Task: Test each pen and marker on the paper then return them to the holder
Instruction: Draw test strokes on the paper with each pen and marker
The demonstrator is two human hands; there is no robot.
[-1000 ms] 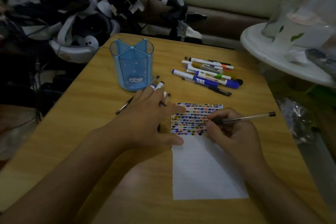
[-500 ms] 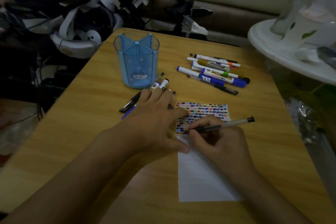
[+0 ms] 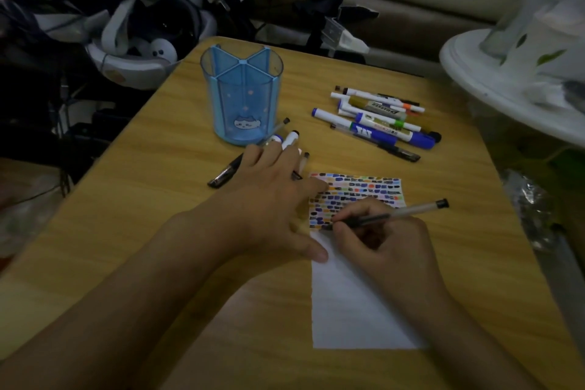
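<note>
A white paper lies on the wooden table, its top part filled with coloured marks. My right hand grips a clear black-ink pen, tip down at the lower left edge of the marks. My left hand lies flat, fingers straight, pressing the paper's left edge and covering part of a few pens. The blue divided holder stands behind my left hand with nothing in it. A pile of markers and pens lies at the back right.
A black pen lies left of my left hand. A white round stand with a clear container overhangs the table's right side. Dark gear and headsets crowd the area behind the table's far left corner.
My right hand slid the pen leftward and down across the marks to their lower left edge. My left hand stayed pressed on the paper. The camera view shifted slightly.
</note>
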